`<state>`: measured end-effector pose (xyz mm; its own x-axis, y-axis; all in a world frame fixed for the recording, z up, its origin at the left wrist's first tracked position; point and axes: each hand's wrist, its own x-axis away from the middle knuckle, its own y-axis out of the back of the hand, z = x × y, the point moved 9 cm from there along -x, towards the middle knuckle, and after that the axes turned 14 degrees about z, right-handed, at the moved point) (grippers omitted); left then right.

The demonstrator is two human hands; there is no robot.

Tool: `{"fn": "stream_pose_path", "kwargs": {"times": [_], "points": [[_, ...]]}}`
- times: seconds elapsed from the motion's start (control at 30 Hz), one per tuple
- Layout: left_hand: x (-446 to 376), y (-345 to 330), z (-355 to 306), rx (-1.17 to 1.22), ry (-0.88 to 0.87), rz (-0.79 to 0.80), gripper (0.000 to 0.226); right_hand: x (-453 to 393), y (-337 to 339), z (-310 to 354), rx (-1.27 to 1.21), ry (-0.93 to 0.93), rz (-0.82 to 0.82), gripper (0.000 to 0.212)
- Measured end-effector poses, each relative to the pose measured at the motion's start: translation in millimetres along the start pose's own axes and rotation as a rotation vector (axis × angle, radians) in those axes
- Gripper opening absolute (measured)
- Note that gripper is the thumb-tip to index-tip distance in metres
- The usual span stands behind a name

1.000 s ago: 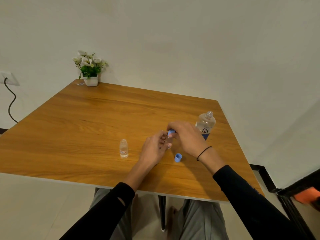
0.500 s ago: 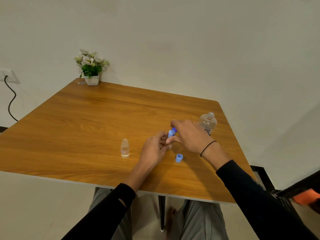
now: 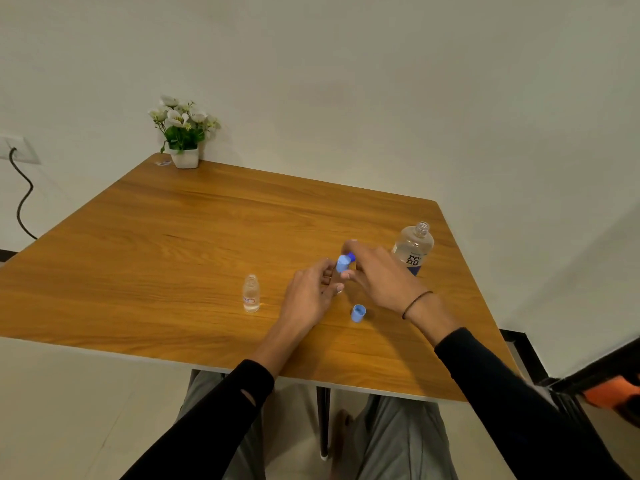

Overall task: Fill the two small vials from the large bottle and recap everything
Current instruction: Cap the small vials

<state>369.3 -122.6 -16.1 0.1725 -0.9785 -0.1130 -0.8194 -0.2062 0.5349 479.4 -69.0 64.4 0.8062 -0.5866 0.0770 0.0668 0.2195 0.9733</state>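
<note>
The left hand (image 3: 311,292) curls its fingers round a small vial (image 3: 337,284), which is almost wholly hidden behind them, holding it just above the tabletop (image 3: 173,237). The right hand (image 3: 375,275) pinches a light-blue cap (image 3: 344,263) at the vial's top, with a darker blue piece showing just behind it; whether the cap is already seated cannot be told. Near the wrists, a second blue cap (image 3: 358,312) lies on its side on the wood. To the left, well apart from the hands, the other vial (image 3: 251,294) stands upright, uncapped, clear liquid inside. Just beyond the right hand stands the large bottle (image 3: 414,249), open-necked and partly full.

The vials look light, smooth and easy to tip, so a hold low round the body seems wise while the cap is turned with the fingertips. The bottle is probably heavier and a little pliable; its middle, at the label, offers the steadiest grip. A potted plant (image 3: 183,133) sits at the far corner.
</note>
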Motion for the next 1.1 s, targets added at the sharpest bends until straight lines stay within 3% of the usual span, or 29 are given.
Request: {"fn": "stream_pose_path", "kwargs": {"times": [0.1,0.23,0.33,0.53,0.63,0.8,0.9,0.97,1.1], "points": [[1.1,3.6,-2.0,0.0,-0.022,-0.036,0.032,30.8,-8.2,-14.1,-0.245,-0.089,-0.095,0.045],[5.6,5.1,-3.1,0.059,0.001,-0.048,0.058,61.5,-49.0,-12.3,-0.25,-0.142,0.003,0.042],[19.0,7.5,-5.4,0.088,0.031,-0.077,0.072,67.3,-67.5,-7.9,-0.242,-0.12,0.004,0.027],[82.8,33.1,-19.2,0.016,0.068,-0.197,0.03,66.4,-41.0,3.0,-0.433,-0.067,-0.186,0.028],[107.1,59.7,-11.0,0.029,0.105,-0.259,0.019,53.7,-33.5,25.7,-0.569,0.031,-0.229,0.027],[137.8,108.8,13.7,0.064,0.164,-0.39,0.013,23.4,-37.4,66.1,-0.502,0.116,-0.191,0.038],[148.2,132.3,29.7,0.031,0.208,-0.439,0.02,10.7,-35.9,92.2,-0.438,0.16,-0.147,0.041],[149.2,142.4,39.6,0.022,0.207,-0.44,0.029,3.1,-29.6,110.2,-0.42,0.194,-0.115,0.031],[135.2,139.9,50.0,-0.004,0.167,-0.325,0.063,-16.7,-18.9,141.4,-0.26,0.265,-0.068,0.018]]}}
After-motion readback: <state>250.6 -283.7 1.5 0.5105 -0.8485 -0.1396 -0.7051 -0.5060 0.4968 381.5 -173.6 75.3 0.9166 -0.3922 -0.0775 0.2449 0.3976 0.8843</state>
